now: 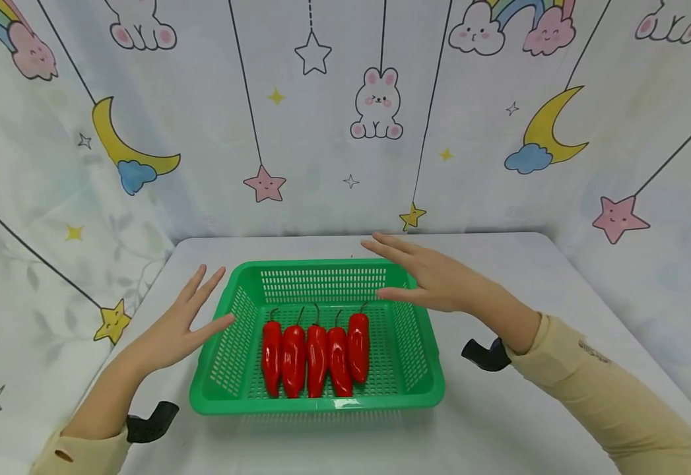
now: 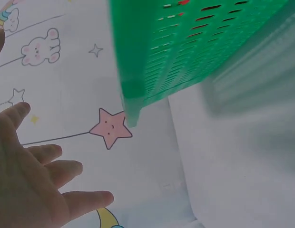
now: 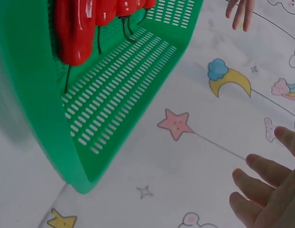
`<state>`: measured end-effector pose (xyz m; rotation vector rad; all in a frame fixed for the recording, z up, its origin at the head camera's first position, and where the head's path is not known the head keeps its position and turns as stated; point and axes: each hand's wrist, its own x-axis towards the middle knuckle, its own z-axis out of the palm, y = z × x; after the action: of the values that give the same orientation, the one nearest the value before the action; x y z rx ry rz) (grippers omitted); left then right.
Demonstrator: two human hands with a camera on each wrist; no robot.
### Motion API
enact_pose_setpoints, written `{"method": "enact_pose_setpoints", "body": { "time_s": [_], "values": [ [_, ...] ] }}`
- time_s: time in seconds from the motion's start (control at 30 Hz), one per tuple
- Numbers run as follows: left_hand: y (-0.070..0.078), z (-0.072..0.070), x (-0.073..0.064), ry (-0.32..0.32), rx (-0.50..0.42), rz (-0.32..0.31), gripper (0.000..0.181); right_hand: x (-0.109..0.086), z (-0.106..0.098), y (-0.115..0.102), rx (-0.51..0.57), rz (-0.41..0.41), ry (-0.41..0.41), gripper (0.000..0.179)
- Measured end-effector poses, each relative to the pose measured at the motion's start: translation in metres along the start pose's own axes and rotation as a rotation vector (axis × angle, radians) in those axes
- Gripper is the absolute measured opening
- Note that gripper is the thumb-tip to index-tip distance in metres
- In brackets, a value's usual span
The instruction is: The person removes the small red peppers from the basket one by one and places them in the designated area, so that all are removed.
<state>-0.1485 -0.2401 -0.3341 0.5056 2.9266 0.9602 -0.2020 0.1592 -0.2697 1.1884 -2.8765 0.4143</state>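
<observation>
A green slotted plastic basket (image 1: 381, 401) stands on the white table. Inside it several glossy red chili peppers (image 1: 317, 359) lie side by side in a row, their thin dark stems pointing to the far side. My left hand (image 1: 169, 336) is held at the basket's left side, fingers spread and nothing in it. Over the far right corner of the basket my right hand (image 1: 437, 280) reaches across, fingers straight and also holding nothing. In the right wrist view, the peppers (image 3: 76, 33) show close up, partly cut off by the frame.
The white tabletop (image 1: 517, 409) extends around the basket. Behind and beside it hangs a pale cloth backdrop (image 1: 321, 132) printed with moons, stars and rabbits. A black strap end (image 1: 152, 422) sticks out at the left cuff and another black piece (image 1: 486, 355) at the right cuff.
</observation>
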Motion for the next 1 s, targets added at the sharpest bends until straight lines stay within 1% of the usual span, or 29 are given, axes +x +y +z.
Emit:
{"method": "enact_pose_setpoints", "body": {
  "time_s": [0.2,0.37,0.5,0.8,0.9,1.0],
  "values": [
    [-0.011,0.005,-0.009,0.005,-0.059,-0.015,0.077,0.011,0.003,-0.010,0.023,-0.007,-0.020,0.073],
    [-0.017,0.008,-0.013,0.022,-0.095,-0.024,0.077,0.019,0.005,-0.016,0.027,-0.020,-0.038,0.073],
    [-0.025,0.014,-0.014,0.031,-0.135,-0.020,0.077,0.024,0.007,-0.020,0.034,-0.044,-0.050,0.073],
    [-0.040,0.035,-0.005,0.055,-0.222,0.001,0.077,0.033,0.017,-0.023,0.030,-0.064,-0.054,0.075],
    [-0.042,0.039,-0.001,0.062,-0.277,0.013,0.078,0.038,0.021,-0.024,0.034,-0.071,-0.057,0.074],
    [-0.042,0.043,0.005,0.056,-0.330,0.015,0.079,0.043,0.024,-0.025,0.038,-0.084,-0.062,0.074]
  ]
}}
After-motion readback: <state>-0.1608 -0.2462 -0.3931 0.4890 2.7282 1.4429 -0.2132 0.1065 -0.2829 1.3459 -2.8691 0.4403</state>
